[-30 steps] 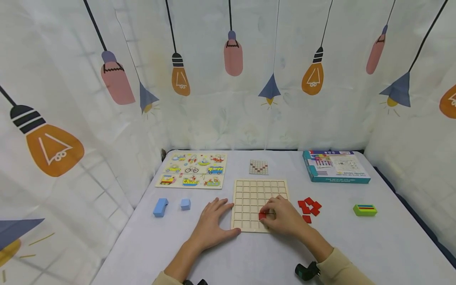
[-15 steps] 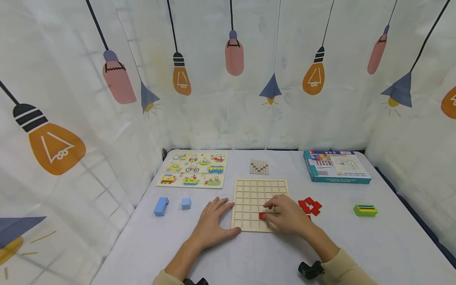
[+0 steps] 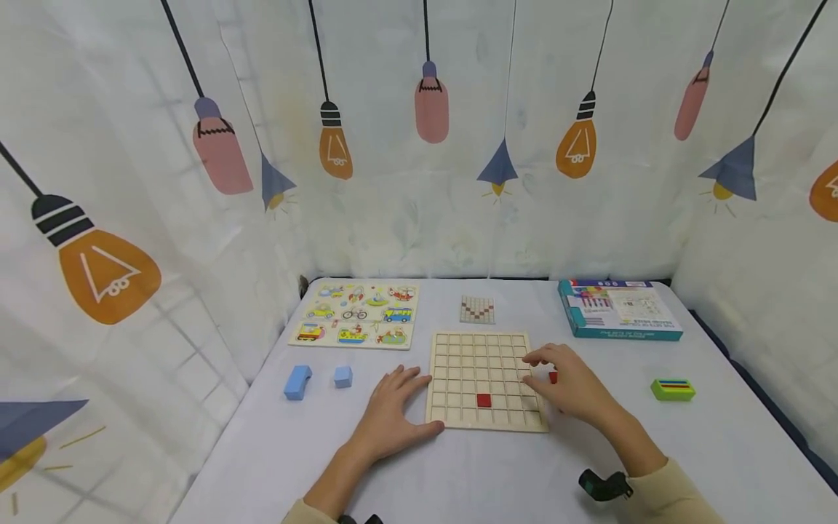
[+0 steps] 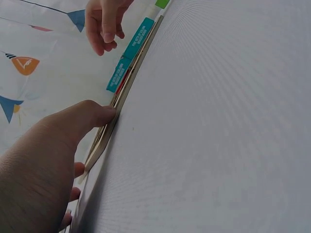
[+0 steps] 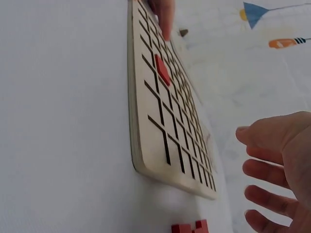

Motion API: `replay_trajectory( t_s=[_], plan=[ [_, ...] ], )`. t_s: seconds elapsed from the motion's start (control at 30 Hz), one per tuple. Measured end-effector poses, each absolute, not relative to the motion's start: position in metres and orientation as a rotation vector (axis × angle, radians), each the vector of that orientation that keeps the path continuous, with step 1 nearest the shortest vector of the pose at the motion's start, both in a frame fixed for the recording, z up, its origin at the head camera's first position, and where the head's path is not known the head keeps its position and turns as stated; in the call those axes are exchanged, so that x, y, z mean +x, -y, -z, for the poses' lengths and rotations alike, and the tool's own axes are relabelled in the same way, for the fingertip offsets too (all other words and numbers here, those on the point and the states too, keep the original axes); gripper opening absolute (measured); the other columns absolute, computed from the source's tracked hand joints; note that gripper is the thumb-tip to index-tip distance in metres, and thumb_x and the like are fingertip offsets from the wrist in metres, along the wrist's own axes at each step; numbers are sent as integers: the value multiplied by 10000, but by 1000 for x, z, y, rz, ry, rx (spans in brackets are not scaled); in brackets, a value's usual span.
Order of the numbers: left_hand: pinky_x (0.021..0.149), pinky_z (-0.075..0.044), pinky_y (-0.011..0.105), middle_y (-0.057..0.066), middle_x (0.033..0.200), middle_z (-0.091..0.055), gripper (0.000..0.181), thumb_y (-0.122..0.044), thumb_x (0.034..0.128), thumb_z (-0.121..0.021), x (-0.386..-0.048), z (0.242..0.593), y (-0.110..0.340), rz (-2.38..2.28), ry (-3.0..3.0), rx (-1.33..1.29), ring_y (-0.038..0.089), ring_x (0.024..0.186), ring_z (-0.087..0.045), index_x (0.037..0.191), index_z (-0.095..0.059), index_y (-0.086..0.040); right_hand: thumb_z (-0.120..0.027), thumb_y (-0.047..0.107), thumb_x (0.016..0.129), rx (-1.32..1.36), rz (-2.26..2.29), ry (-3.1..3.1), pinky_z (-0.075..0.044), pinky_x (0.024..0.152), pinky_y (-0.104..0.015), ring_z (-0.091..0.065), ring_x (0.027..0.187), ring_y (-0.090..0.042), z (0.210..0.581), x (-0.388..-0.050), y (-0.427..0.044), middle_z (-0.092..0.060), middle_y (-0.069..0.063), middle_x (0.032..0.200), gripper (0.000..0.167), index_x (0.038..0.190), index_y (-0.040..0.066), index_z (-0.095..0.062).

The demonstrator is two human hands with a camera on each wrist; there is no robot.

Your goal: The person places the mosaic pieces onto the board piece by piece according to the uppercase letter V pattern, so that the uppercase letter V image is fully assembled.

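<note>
A wooden grid board [image 3: 458,418] lies flat on the table, and one red square tile [image 3: 484,400] sits in a cell of its second row from the front. My left hand [image 3: 394,411] rests at the board's left edge, fingers spread, with the thumb touching the front left corner. Above the board's right edge hovers my right hand [image 3: 569,382], loosely bent and holding nothing; the right wrist view shows its fingers apart. Most of the loose red tiles [image 5: 187,228] are hidden behind that hand in the head view, but a few show in the right wrist view.
Behind the board lies a small pattern card [image 3: 477,309]. A vehicle picture puzzle [image 3: 356,314] is at back left, a boxed game [image 3: 622,309] at back right. Two blue blocks [image 3: 297,382] stand left; a green block with coloured stripes [image 3: 673,390] stands right.
My right hand has let go of the red tile, leaving it on the board, and moved right toward the loose tiles. The left hand has stayed at the board's edge.
</note>
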State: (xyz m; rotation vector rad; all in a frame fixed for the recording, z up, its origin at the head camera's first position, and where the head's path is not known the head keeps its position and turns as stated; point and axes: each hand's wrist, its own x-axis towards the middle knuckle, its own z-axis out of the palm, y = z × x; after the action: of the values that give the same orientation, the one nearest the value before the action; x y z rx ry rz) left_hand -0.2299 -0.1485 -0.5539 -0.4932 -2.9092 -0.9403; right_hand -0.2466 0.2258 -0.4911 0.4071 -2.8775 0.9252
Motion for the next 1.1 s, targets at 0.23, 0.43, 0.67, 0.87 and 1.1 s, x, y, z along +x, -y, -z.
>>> replay_trajectory(
  t_s=[0.23,0.43,0.67,0.87,1.1],
  plan=[
    [1389,-256,685,-13,1701,-535,907,-759,803,-856,-225,559,147,977,2892,-515,371,1694,-326,1563,-641,-312,-813,225,1015,332,-909,2925,-593,1126,-685,-554,1397,-363,497,-248,-257,-731,-55,1394,338,1347,177,-770],
    [1389,-262,675,-19,1699,-537,903,-759,800,-857,-228,557,147,970,2883,-515,368,1692,-333,1560,-643,-320,-795,131,990,321,-844,2952,-619,1079,-676,-532,1392,-395,506,-258,-277,-717,-86,1407,355,1342,165,-764],
    [1391,-249,684,-15,1702,-530,900,-783,802,-842,-230,554,149,982,2884,-522,376,1690,-331,1552,-643,-327,-780,95,983,324,-813,2953,-621,1035,-656,-553,1298,-365,511,-263,-291,-733,-107,1372,328,1307,147,-778],
    [1391,-243,691,-1,1697,-536,893,-771,803,-847,-230,554,150,996,2879,-523,389,1687,-333,1545,-650,-317,-803,100,968,331,-802,2972,-599,1036,-661,-555,1304,-374,519,-266,-296,-736,-105,1382,331,1291,170,-787],
    [1396,-239,679,-3,1696,-536,894,-769,804,-847,-232,554,151,973,2870,-523,389,1686,-337,1549,-648,-316,-822,112,956,326,-790,2971,-607,1022,-660,-560,1290,-399,517,-268,-296,-739,-134,1373,329,1282,146,-792]
  ],
)
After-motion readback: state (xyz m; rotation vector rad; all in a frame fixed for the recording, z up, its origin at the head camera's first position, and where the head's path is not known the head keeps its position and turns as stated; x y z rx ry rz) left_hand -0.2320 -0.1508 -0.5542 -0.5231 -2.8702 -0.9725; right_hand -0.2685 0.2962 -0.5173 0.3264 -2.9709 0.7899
